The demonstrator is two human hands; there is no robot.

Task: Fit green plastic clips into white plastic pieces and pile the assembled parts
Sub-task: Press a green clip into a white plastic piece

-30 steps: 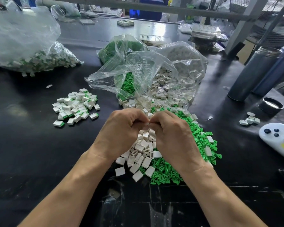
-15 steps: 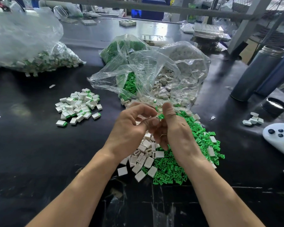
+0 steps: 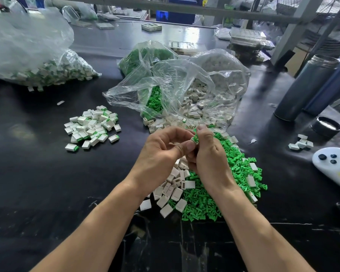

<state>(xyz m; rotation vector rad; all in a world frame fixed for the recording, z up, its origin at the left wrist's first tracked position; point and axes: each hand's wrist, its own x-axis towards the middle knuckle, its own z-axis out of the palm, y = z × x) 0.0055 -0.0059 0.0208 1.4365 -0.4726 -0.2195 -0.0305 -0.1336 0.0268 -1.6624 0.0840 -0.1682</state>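
Both hands meet over the loose parts: the right hand point(image 3: 210, 154) pinches a green clip point(image 3: 195, 136) at its fingertips, and the left hand point(image 3: 161, 152) pinches it too, thumb against it. Assembled pile point(image 3: 92, 127) sits far left on the black table point(image 3: 37, 183).

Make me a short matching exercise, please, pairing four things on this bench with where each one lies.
Things:
1. assembled parts pile
2. loose green clips
3. white controller
4. green clip

Places:
A. pinched between both hands
B. right edge of the bench
C. left of the hands
D. under and right of the right hand

Pairs: 1-C, 2-D, 3-B, 4-A
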